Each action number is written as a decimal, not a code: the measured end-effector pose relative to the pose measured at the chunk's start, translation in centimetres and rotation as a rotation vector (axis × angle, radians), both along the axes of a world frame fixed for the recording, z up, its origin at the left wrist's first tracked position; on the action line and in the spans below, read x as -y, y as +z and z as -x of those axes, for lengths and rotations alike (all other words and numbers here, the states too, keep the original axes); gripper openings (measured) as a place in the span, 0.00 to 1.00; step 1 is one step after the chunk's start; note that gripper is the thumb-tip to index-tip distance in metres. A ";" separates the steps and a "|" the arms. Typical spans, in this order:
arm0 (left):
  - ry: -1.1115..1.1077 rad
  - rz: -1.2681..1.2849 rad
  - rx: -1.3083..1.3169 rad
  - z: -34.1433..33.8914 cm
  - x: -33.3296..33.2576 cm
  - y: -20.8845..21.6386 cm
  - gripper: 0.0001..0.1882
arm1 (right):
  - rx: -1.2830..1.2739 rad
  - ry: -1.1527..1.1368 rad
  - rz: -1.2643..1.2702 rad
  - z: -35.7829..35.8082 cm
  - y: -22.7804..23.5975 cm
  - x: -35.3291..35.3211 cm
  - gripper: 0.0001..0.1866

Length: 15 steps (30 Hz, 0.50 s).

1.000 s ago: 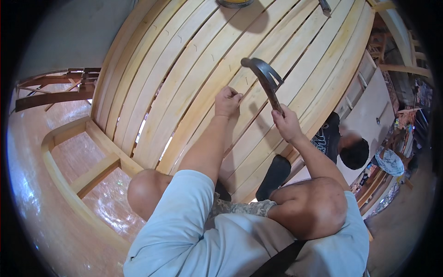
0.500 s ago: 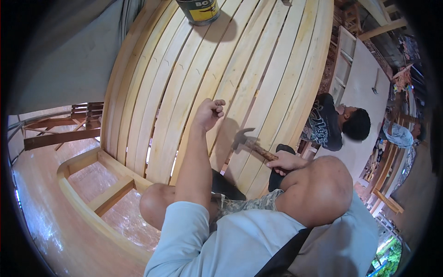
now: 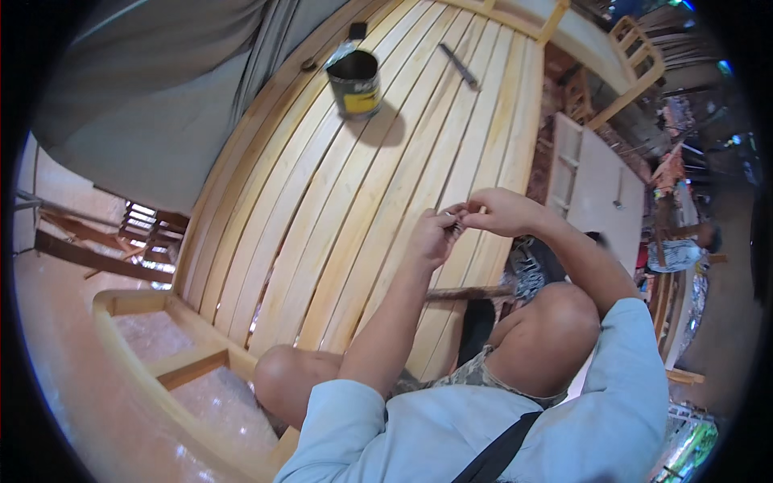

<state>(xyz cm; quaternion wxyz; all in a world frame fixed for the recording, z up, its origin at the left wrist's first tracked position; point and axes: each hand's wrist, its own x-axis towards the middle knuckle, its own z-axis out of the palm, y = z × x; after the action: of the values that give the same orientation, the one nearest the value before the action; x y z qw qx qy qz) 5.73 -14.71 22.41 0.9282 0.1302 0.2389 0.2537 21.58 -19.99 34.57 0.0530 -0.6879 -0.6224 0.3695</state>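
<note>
Over the wooden slats [image 3: 322,233], my two hands meet at the fingertips. My left hand [image 3: 435,240] is closed around small, thin, dark pieces that look like nails, their tips showing at the fingers. My right hand [image 3: 506,212] is closed in a pinch against them; whatever sits between its fingertips is too small to make out. Below the hands, beside my right knee, the wooden handle of a hammer [image 3: 463,294] lies across the slats. Its head cannot be made out clearly.
An open dark can [image 3: 354,90] with a yellow label stands on the slats ahead. A narrow dark bar-like tool [image 3: 459,66] lies farther right. A curved wooden frame [image 3: 153,372] is at lower left. A person [image 3: 527,270] sits close on the right, partly hidden.
My right hand has let go of the hammer and risen to my left hand, which has moved right. The hammer now lies down. The view has tilted, showing more of the far slats.
</note>
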 end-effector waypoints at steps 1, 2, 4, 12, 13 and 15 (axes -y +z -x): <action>0.052 -0.015 0.001 -0.2 -0.4 2.1 0.13 | 0.073 0.047 -0.016 0.4 2.2 -1.0 0.22; 0.043 -0.028 0.036 0.1 -1.1 3.2 0.13 | 0.158 0.062 -0.168 1.2 2.9 -1.8 0.21; 0.120 -0.050 0.029 0.9 -2.4 5.1 0.12 | 0.275 0.078 -0.332 2.9 4.7 -3.1 0.21; 0.043 -0.196 0.122 3.6 -3.5 8.9 0.07 | 0.418 0.204 -0.253 7.1 9.7 -2.1 0.20; 0.020 -0.209 0.152 4.0 -3.6 9.5 0.06 | 0.438 0.199 -0.249 7.5 10.5 -1.9 0.19; -0.042 -0.236 0.186 4.2 -3.2 11.0 0.04 | 0.454 0.189 -0.213 7.9 12.2 -1.4 0.19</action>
<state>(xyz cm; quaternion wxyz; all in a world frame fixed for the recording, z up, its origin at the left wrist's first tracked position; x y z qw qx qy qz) 1.49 -11.48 33.38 0.9297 0.2192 0.1174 0.2716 13.66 -18.60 46.76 -0.0506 -0.6826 -0.7151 0.1414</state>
